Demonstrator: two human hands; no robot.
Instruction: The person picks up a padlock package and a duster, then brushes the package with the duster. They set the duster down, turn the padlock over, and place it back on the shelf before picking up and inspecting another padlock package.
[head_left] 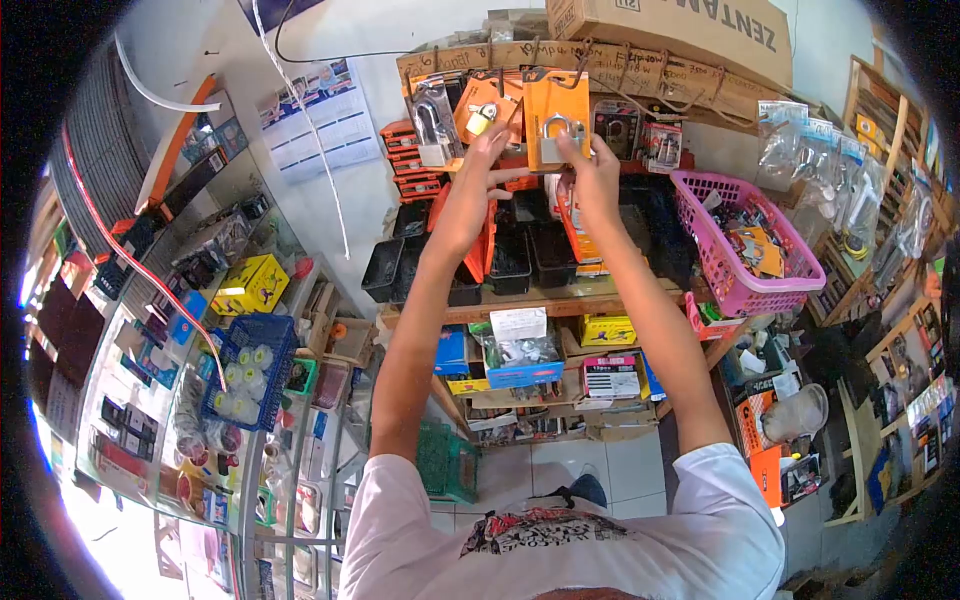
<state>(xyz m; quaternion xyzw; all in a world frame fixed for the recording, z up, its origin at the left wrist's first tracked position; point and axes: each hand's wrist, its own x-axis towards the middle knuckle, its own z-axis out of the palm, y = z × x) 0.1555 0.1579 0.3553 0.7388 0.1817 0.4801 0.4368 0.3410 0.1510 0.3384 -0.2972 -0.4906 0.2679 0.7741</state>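
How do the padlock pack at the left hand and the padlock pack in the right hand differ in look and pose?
The left pack is tilted, while the right pack is nearly upright. The left pack's padlock is yellowish and looks smaller; the right pack's padlock is silver-grey and looks larger. Both packs have an orange backing with a padlock showing on the front.
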